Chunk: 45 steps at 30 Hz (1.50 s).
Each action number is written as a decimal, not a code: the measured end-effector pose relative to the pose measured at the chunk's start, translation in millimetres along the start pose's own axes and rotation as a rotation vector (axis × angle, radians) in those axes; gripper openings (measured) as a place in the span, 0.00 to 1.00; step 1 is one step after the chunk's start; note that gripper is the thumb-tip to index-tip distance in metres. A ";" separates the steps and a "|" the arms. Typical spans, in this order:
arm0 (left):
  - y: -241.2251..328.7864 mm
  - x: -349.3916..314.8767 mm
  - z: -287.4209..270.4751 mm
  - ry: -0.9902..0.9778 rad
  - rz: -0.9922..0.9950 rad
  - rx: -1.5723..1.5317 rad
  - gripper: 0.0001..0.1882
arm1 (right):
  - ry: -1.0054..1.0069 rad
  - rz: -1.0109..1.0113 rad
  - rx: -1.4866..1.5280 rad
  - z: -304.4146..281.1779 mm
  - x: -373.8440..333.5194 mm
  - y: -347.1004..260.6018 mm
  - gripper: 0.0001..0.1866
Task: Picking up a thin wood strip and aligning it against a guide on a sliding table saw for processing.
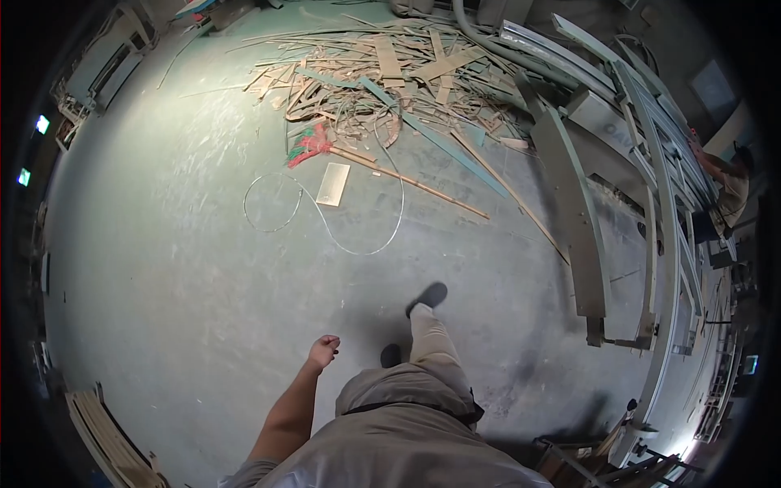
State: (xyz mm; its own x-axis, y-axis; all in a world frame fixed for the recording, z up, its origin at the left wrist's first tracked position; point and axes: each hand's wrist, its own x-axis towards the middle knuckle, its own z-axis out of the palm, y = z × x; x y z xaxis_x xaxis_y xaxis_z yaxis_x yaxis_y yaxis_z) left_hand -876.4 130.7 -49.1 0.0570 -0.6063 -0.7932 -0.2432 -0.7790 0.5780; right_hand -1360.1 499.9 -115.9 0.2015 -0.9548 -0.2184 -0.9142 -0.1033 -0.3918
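Floor (179, 268) open along left side, room around left hand (325, 350). Far middle blocked by scrap pile (389, 63); broom (431, 190), wire loop (364, 254) lie nearer; grey machine (573, 236) blocks right side.

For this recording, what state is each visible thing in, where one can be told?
Left hand: half-curled, nothing visible in it.
Broom: lying on the floor.
Pale wire-like strand: loosely looped on the floor.
Rectangular tan panel: lying flat.
Wood-like scraps: heaped untidily.
Long strips at lower left: stacked.
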 end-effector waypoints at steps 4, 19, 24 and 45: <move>36.9 43.7 -26.5 0.028 0.012 0.074 0.14 | -0.487 0.369 0.334 -48.4 121.9 -15.8 0.20; 199.9 156.1 -111.5 0.151 -0.251 -0.289 0.16 | 0.225 0.769 0.849 -343.5 689.2 79.2 0.12; 251.1 264.3 -145.8 -0.327 0.090 1.111 0.14 | 0.090 0.739 0.653 -370.9 779.5 49.5 0.18; 940.4 633.7 -84.4 -0.141 -0.018 0.085 0.15 | -0.226 0.735 0.527 -331.4 1040.2 150.4 0.17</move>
State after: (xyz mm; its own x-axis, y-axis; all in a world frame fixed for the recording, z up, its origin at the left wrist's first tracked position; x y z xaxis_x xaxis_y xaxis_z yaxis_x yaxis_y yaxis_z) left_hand -987.3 -999.5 8.0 -0.0732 -0.5593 -0.8257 -0.3246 -0.7695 0.5500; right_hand -1404.5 -601.2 -105.7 -0.2504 -0.6476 -0.7197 -0.5727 0.6984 -0.4291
